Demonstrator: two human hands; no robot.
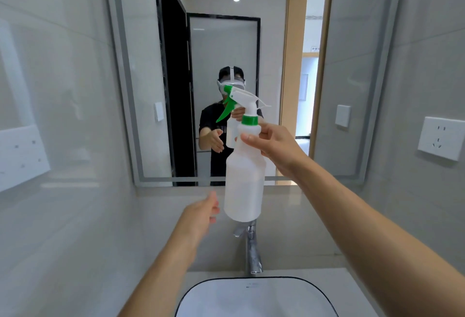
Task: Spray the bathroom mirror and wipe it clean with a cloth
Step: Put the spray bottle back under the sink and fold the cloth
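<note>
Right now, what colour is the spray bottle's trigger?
Green, like the collar on the white spray bottle; trigger shows in the head view.

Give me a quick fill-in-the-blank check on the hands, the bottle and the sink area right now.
1. The right hand grips the spray bottle just below its green ____.
2. The left hand holds ____.
3. The bottle hangs above the chrome ____, behind the white basin.
4. The nozzle points toward the ____.

Missing words: collar; nothing; faucet; mirror
</note>
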